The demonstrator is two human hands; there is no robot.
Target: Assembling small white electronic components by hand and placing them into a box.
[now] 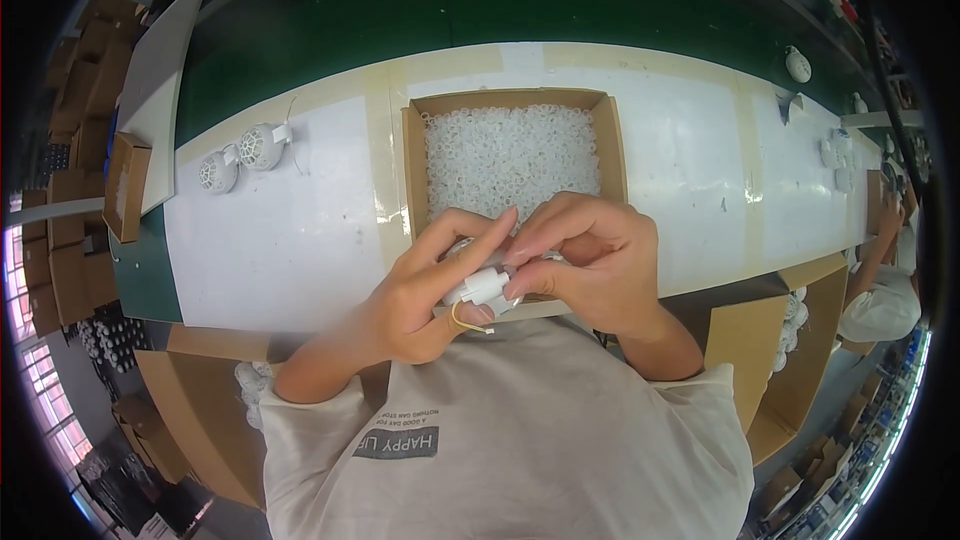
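Tons of stacked brown cardboard boxes [68, 265] on the left, plus a long barred window [62, 412] with pinkish panes. There's a flat white panel [170, 100] at the left end of the dark green surface [340, 25], and a shallow brown cardboard tray [138, 185] right beside it. Off to the right I can see a co-worker [882, 305] in a pale top, bright white strip lights [893, 445] beyond them.

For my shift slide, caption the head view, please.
Left grip and right grip on a white part, near a cardboard box of small translucent rings.
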